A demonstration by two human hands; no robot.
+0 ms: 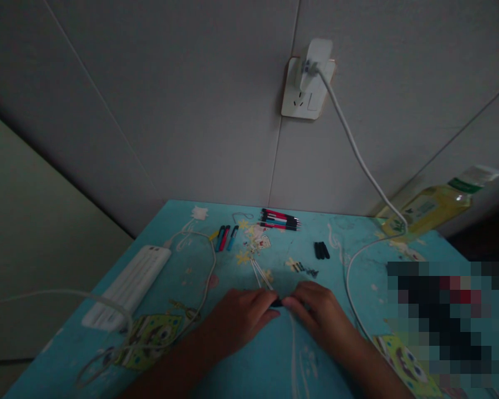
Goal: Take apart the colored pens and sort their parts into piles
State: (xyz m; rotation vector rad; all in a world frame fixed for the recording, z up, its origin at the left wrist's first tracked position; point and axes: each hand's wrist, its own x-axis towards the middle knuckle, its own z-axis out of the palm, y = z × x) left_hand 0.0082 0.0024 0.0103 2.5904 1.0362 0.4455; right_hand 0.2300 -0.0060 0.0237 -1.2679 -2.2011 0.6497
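Both my hands meet low over the middle of the table, fingers pinched together. My left hand (246, 315) grips a small black pen part (276, 303) from the left. From the right, my right hand (319, 310) pinches its other end. Much of the part is hidden by my fingers. Just beyond my left hand lie a few thin white pen refills (258, 271). Small metal springs and tips (311, 272) rest past my right hand, with short black pen grips (321, 250) farther back. Blue and red pen barrels (227, 238) lie to the left, near several assembled-looking pens (279, 220).
A white power strip (127, 288) with a looping cable takes up the left side. On the right, a white charger cable (349, 277) runs down from the wall socket (303, 100). A yellow bottle (434, 208) is at the back right. The tablecloth (249, 366) is turquoise and patterned.
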